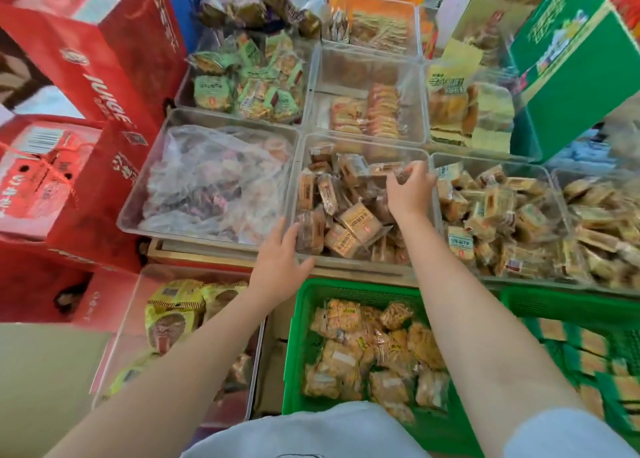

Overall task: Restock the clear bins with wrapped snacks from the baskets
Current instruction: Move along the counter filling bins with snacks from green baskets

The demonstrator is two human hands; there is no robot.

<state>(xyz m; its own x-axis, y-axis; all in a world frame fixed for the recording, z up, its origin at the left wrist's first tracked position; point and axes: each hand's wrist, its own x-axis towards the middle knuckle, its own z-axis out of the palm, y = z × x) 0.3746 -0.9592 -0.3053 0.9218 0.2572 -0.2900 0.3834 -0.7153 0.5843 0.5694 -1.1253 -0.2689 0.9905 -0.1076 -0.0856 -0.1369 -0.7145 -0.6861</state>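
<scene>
Both hands are over the middle clear bin [363, 260], which is about half full of tan wrapped snacks [360, 220]. The right hand [410, 194] reaches deep into the bin, palm down, wrist bent; its fingertips [407, 175] are curled round a small wrapped packet [388, 170] at the far side of the pile, so this hand is grasping, not released. The packet's long axis appears to run left to right, across the fingers, though blur makes that uncertain. The left hand [280, 267] sits at the bin's near left corner, fingers mostly straight and laid against the wall and rim, thumb along the front edge; it steadies the bin and holds no snack. The supply lies behind both hands, toward the body: the green basket [308, 319] just below the bin's front rim holds orange-tan wrapped snacks [374, 350]. Judgement: the right hand is placing or tidying a packet in the bin, and the next fetch means drawing back toward the basket; the right forearm already crosses over it, so that hand is nearer. A second green basket [554, 305] sits to the right of that forearm.
</scene>
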